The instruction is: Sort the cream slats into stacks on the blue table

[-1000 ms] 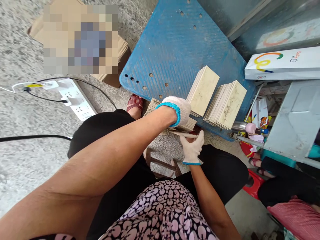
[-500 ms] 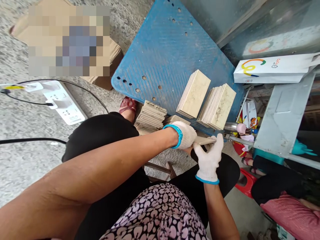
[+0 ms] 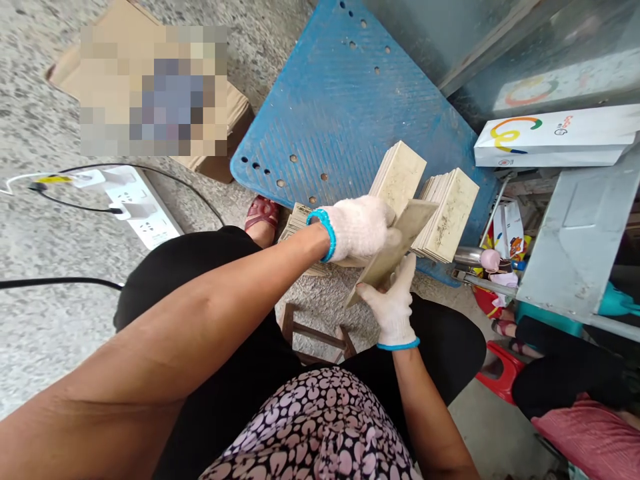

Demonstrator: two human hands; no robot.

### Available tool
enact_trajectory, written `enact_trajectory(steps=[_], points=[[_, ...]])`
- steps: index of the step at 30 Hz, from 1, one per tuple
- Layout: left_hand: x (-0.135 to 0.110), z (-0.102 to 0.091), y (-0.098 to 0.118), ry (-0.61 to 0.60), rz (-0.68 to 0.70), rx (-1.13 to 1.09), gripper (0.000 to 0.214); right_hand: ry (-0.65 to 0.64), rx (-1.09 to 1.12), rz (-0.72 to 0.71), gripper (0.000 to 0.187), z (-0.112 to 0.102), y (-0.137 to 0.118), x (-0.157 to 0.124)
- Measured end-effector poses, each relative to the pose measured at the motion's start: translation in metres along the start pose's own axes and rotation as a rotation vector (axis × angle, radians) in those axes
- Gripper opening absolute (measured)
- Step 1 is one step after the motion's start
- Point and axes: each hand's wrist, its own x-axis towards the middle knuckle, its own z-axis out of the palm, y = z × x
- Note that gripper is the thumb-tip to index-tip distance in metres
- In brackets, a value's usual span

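A thin, pale rectangular tile [image 3: 413,223] slants above my lap between my two gloved hands. My left hand [image 3: 357,227], in a white knit glove with a blue cuff, grips its left edge with bent fingers. From below, my right hand [image 3: 395,307] holds the tile, thumb on the near end and its fingers partly hidden behind. Just beyond stand two stacks of similar tiles, a left stack [image 3: 407,167] partly covered by my left hand and a right stack [image 3: 453,213] with dark specks. More tiles [image 3: 300,217] lie left of my left hand, mostly hidden.
Under the stacks is a blue plastic pallet [image 3: 310,100]. A white power strip [image 3: 145,210] with cables and a cardboard box [image 3: 235,127] lie at left. On the right are a paper bag [image 3: 555,137], a metal bench [image 3: 565,233], a red stool [image 3: 503,373] and another person's leg [image 3: 550,360].
Both hands have moved up and slightly left with the tile, towards the stacks. The tile has turned from nearly edge-on to showing its broad face. My left hand now covers part of the left stack.
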Motion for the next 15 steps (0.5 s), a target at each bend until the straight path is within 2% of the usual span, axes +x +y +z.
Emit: enact_trajectory(steps=[6, 11, 15], points=[[0.003, -0.012, -0.006, -0.009, -0.113, -0.149, 0.047, 0.023, -0.127, -0.078, 0.125, -0.002, -0.022, 0.013], [0.007, -0.016, -0.007, -0.015, -0.138, -0.199, 0.047, 0.062, -0.103, -0.136, 0.116, 0.0, -0.02, 0.031], [0.01, -0.011, -0.009, -0.006, -0.157, -0.068, 0.058, 0.04, -0.057, -0.111, 0.097, 0.005, -0.014, 0.061]])
